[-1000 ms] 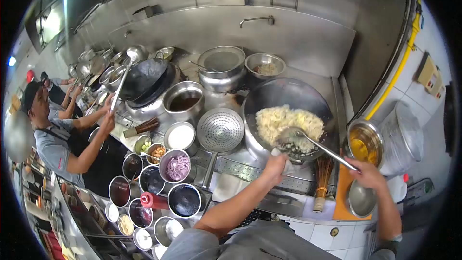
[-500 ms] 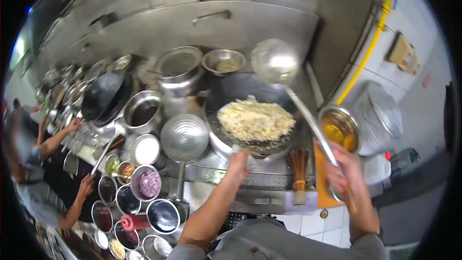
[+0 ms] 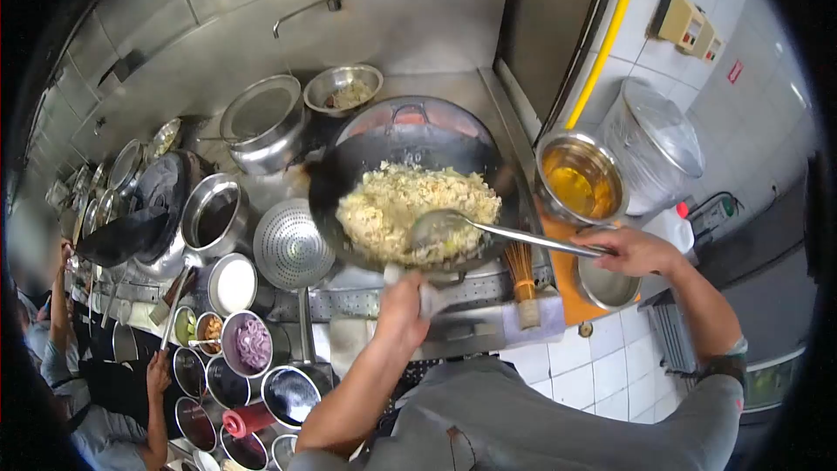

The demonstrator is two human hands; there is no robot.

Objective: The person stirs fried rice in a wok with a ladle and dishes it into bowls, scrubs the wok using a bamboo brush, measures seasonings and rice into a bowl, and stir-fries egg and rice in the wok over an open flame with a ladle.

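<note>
My left hand (image 3: 401,310) is closed around a folded white cloth (image 3: 431,298) at the near edge of a large black wok (image 3: 349,157). Inside the wok lies a pale yellow mass that looks like fried rice (image 3: 375,205). My right hand (image 3: 641,251) grips the handle of a long metal ladle (image 3: 536,240). The ladle's bowl rests among the rice, partly sunk in it. Behind the wok, the burner ring (image 3: 462,115) shows a reddish glow.
To the right stands a steel pot of yellow oil (image 3: 580,181); a bamboo brush (image 3: 521,283) lies nearer. Leftward are a perforated strainer (image 3: 294,244), a white-filled container (image 3: 233,284) and chopped purple onion (image 3: 253,344). Another person's hand (image 3: 158,373) holds a utensil at far left.
The ladle has come down from above the wok's back edge into the rice. The wok has shifted toward me, uncovering the burner ring. My view has turned slightly.
</note>
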